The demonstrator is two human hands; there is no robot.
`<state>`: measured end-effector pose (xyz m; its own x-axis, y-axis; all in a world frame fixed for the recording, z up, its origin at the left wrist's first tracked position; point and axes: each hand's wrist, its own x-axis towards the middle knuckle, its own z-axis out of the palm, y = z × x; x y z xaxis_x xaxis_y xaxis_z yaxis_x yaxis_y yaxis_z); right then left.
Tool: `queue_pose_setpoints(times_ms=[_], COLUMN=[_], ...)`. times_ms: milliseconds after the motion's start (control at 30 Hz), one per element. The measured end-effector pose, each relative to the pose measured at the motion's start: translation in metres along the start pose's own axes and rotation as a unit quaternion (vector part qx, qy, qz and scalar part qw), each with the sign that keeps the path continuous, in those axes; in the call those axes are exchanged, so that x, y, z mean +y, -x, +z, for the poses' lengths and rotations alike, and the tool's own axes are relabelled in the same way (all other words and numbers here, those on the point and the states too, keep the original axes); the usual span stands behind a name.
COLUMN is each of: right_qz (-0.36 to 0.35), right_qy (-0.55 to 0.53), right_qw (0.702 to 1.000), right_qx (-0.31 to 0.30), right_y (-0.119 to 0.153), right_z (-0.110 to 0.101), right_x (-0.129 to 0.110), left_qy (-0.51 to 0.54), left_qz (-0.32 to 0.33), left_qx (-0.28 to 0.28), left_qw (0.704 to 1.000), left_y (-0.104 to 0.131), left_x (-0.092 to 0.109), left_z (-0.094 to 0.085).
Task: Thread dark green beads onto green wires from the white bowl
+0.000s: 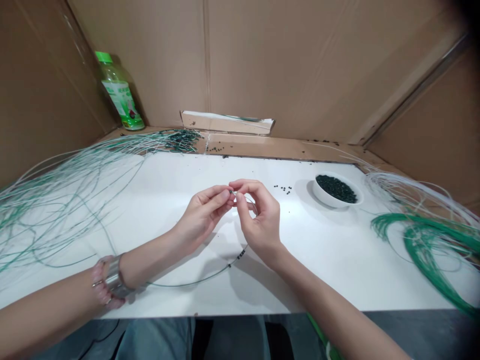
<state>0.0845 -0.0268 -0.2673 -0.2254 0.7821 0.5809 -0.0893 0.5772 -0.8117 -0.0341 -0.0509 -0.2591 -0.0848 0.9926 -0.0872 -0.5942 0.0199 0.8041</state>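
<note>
Wire [180, 285], one: is curving over the table [330, 265], carrying black beads [241, 254]. Left hand [208, 212]: we are pinching the wire's upper part between thumb and fingers. Right hand [260, 215]: we are pinching it just beside. Bowl [330, 199], one: is standing rightward, holding more beads. Bottle [122, 100], one: is standing at back left.
</note>
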Motion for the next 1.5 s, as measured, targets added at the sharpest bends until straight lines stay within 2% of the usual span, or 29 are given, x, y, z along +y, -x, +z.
queue_pose_setpoints(times_ms=[700, 833, 1000, 1300, 1500], right_qz=[-0.026, 0.000, 0.040, 0.075, 0.108], right_qy=[0.027, 0.026, 0.021, -0.006, -0.015], right_qw=[0.999, 1.000, 0.998, 0.997, 0.994], right_qx=[0.015, 0.016, 0.031, 0.013, 0.009], right_y=[0.002, 0.001, -0.002, -0.005, -0.006], right_z=[-0.001, -0.001, -0.001, -0.001, -0.002], right_x=[-0.002, -0.004, -0.005, -0.006, -0.004], left_qy=[-0.033, -0.073, -0.160, -0.211, -0.246], left_qz=[0.026, 0.071, 0.152, 0.216, 0.241], left_qx=[-0.002, 0.005, -0.006, -0.012, 0.009], left_qw=[0.999, 0.995, 0.975, 0.953, 0.939], left_y=[0.004, 0.003, -0.001, -0.002, -0.001], left_x=[-0.004, -0.006, -0.007, -0.006, -0.002], left_z=[0.002, -0.002, -0.011, -0.013, -0.011])
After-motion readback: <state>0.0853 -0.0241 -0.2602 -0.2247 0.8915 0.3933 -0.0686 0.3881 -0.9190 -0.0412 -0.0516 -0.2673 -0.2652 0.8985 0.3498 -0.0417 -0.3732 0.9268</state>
